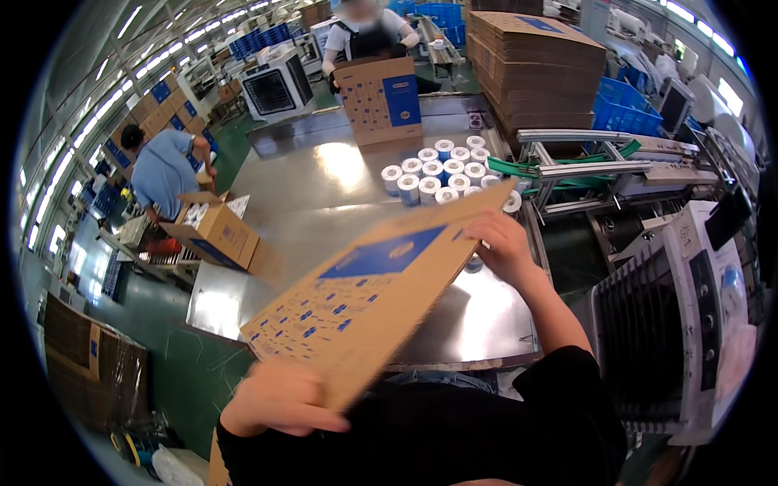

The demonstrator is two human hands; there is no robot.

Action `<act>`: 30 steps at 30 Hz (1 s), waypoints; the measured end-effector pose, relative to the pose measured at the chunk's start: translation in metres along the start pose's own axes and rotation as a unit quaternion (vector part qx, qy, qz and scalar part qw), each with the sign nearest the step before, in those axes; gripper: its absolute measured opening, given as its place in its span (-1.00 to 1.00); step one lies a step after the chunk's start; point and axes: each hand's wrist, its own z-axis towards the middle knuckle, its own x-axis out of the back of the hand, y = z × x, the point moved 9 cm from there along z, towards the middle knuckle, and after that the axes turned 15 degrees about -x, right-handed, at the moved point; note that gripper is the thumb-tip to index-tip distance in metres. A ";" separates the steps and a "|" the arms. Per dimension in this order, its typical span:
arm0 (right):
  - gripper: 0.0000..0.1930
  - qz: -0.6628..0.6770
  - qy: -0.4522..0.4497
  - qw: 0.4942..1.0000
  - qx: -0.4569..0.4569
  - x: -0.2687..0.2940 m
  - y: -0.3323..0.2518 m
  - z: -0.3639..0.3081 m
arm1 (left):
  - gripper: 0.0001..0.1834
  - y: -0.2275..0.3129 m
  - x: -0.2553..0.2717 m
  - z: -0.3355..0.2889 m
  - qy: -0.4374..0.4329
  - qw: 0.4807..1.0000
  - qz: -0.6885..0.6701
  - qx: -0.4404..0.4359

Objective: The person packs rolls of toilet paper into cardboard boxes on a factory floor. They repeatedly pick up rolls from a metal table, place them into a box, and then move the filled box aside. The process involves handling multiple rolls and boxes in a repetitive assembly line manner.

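Observation:
A flattened cardboard box (369, 287) with blue print is held tilted in front of me, above the near part of the metal table (300, 194). My left hand (279, 397) grips its lower left end, slightly blurred. At the upper right end, my right hand (502, 247) pinches the edge with the thumb on top. Beyond the board stand several white-and-blue rolls (433, 170), grouped upright at the table's right side; the board hides some of them.
Across the table, a person (369, 40) holds an upright carton (381, 101). An open carton with rolls inside (219, 231) sits at the left edge, near a person in blue (166, 166). Stacked flat cartons (531, 73), a conveyor (583, 166) and an air cooler (664, 316) line the right.

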 end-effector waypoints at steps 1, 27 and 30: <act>-0.75 0.036 0.006 0.999 -0.002 -0.004 -0.018 0.003 | -0.84 0.013 0.040 -0.020 0.074 0.997 0.031 -0.007; -0.49 -0.134 -0.373 0.891 -0.222 -0.157 -0.030 -0.030 | -0.26 -0.213 -0.032 -0.197 0.083 0.828 0.405 0.379; -0.37 -0.115 -0.390 0.866 -0.290 -0.160 0.002 -0.019 | -0.29 -0.208 -0.041 -0.201 0.116 0.834 0.410 0.351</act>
